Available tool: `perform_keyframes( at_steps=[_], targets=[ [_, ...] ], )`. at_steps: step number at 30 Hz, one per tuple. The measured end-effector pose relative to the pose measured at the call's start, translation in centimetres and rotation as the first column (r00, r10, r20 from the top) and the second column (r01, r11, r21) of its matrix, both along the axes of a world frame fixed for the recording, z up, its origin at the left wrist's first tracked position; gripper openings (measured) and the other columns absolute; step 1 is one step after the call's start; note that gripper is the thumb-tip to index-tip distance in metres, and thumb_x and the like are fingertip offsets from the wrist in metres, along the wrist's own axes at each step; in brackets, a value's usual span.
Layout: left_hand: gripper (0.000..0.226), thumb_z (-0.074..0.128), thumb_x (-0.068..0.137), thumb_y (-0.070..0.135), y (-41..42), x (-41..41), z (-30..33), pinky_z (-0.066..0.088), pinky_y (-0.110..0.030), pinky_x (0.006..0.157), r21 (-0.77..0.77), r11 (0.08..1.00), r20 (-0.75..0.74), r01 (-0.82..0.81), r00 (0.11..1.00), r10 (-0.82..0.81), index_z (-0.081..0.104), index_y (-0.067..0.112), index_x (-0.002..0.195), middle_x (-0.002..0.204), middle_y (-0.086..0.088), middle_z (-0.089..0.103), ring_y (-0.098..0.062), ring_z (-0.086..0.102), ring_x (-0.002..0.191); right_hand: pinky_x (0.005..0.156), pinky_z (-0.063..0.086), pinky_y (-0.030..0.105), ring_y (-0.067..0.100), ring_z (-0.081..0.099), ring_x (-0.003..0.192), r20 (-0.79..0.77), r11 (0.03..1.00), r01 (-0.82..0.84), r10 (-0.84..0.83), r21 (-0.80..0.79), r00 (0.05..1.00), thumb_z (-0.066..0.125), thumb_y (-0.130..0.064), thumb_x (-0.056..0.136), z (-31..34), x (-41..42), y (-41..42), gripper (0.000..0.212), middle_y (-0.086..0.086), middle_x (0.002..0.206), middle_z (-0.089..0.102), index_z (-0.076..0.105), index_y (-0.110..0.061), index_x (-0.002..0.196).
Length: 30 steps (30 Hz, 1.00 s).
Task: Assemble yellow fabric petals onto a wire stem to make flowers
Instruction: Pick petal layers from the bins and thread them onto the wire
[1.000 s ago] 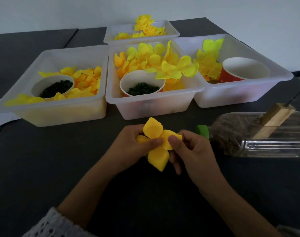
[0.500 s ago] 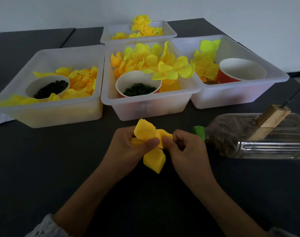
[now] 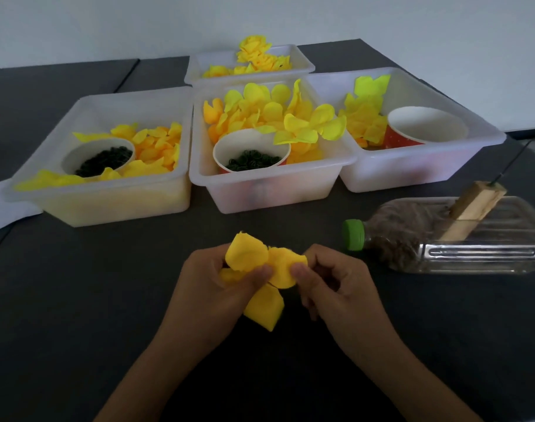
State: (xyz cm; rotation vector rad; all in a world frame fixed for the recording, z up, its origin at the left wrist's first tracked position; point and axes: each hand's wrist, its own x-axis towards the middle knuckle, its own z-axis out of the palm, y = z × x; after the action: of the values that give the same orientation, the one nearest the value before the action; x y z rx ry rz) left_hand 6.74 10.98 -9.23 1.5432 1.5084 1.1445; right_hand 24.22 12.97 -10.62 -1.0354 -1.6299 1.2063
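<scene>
A yellow fabric petal piece point(image 3: 260, 269) with several lobes sits between both hands above the dark table. My left hand point(image 3: 217, 287) pinches its left and middle part between thumb and fingers. My right hand point(image 3: 336, 284) pinches the right lobe with thumb and forefinger. One lobe hangs down below the hands. No wire stem shows in either hand. A thin wire point(image 3: 516, 161) sticks up from a wooden block point(image 3: 473, 205) resting on a bottle at the right.
Three white bins point(image 3: 269, 190) of yellow petals stand in a row behind the hands, a fourth point(image 3: 199, 60) with finished flowers further back. Paper cups point(image 3: 251, 147) with dark green rings sit in two bins. A clear bottle point(image 3: 443, 242) with a green cap lies at the right.
The hands and petal piece have stayed nearly in place; my right fingers have shifted their pinch on the right lobe, which now spreads wider.
</scene>
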Motion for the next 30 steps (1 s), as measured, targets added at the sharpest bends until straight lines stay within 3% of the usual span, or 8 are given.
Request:
perform_keyframes(
  at_steps=[5,9,13,16,19,23,25,30],
  targets=[
    [0.022,0.063,0.072,0.054,-2.2,0.1,1.0,0.049,-0.010,0.066,-0.017,0.997,-0.101,0.073,0.992,-0.075,0.070,0.036,0.081,0.078,0.021,0.071,0.001,0.067,0.073,0.050,0.041,0.017,0.004,0.048,0.050,-0.081,0.982,-0.065,0.051,-0.179,0.995,0.053,-0.054,0.079,2.0,0.1,-1.5,0.033,-0.008,0.056,0.056,0.063,-0.026,0.065],
    [0.029,0.056,0.070,0.063,-3.6,1.2,1.4,0.044,-0.002,0.070,0.017,1.000,-0.132,0.010,0.991,-0.008,0.066,0.041,0.088,0.084,0.028,0.067,0.006,0.064,0.081,0.055,0.045,0.017,0.008,0.053,0.056,-0.112,0.967,-0.115,0.091,-0.228,0.989,0.061,-0.053,0.073,3.2,0.7,-2.1,0.030,-0.004,0.061,0.060,0.064,-0.026,0.062],
    [0.025,0.060,0.082,0.062,-4.5,1.7,1.8,0.053,-0.019,0.061,0.088,0.996,-0.172,-0.009,0.985,0.024,0.065,0.039,0.088,0.078,0.021,0.068,-0.002,0.066,0.073,0.068,0.049,0.029,0.014,0.058,0.068,-0.132,0.901,-0.287,0.257,-0.327,0.957,0.059,-0.058,0.083,3.2,1.3,-2.7,0.033,0.000,0.076,0.062,0.067,-0.027,0.074],
    [0.021,0.058,0.084,0.060,-5.2,2.2,2.2,0.049,-0.019,0.062,0.080,0.997,-0.176,-0.013,0.984,0.027,0.066,0.041,0.080,0.081,0.025,0.068,0.002,0.066,0.076,0.068,0.048,0.032,0.019,0.055,0.068,-0.180,0.880,-0.372,0.331,-0.295,0.926,0.049,-0.044,0.089,3.3,1.8,-3.0,0.029,0.002,0.077,0.058,0.064,-0.024,0.076],
    [0.026,0.054,0.076,0.065,-5.7,2.5,2.8,0.049,-0.013,0.064,0.061,0.998,-0.158,0.006,0.987,0.004,0.064,0.041,0.079,0.082,0.027,0.067,0.004,0.065,0.079,0.065,0.049,0.029,0.018,0.053,0.068,-0.344,0.816,-0.499,0.397,-0.292,0.851,0.050,-0.034,0.091,3.3,3.1,-3.1,0.030,0.002,0.078,0.055,0.054,-0.005,0.086],
    [0.030,0.051,0.067,0.067,-6.2,3.0,3.5,0.047,-0.010,0.068,0.035,0.999,-0.158,0.015,0.987,-0.010,0.063,0.041,0.077,0.084,0.028,0.066,0.006,0.063,0.081,0.063,0.046,0.029,0.018,0.050,0.067,-0.525,0.725,-0.618,0.413,-0.305,0.744,0.061,-0.030,0.091,3.4,4.2,-3.5,0.024,0.005,0.077,0.053,0.053,-0.008,0.087],
    [0.031,0.047,0.064,0.070,-6.5,3.3,3.7,0.046,-0.013,0.062,0.028,1.000,-0.202,0.009,0.979,-0.003,0.060,0.044,0.075,0.088,0.033,0.063,0.008,0.061,0.083,0.060,0.045,0.026,0.016,0.048,0.062,-0.436,0.775,-0.546,0.391,-0.319,0.810,0.061,-0.028,0.089,3.4,4.7,-3.5,0.021,0.007,0.073,0.052,0.054,-0.010,0.081],
    [0.021,0.055,0.081,0.065,-7.3,4.5,3.3,0.042,-0.017,0.061,0.071,0.997,-0.252,-0.039,0.966,0.056,0.062,0.045,0.076,0.088,0.035,0.063,0.010,0.061,0.081,0.052,0.047,0.017,0.013,0.062,0.057,0.083,0.983,-0.152,0.161,-0.105,0.983,0.062,-0.032,0.083,3.3,4.2,-3.7,0.023,0.002,0.067,0.063,0.052,-0.017,0.069]
  ],
)
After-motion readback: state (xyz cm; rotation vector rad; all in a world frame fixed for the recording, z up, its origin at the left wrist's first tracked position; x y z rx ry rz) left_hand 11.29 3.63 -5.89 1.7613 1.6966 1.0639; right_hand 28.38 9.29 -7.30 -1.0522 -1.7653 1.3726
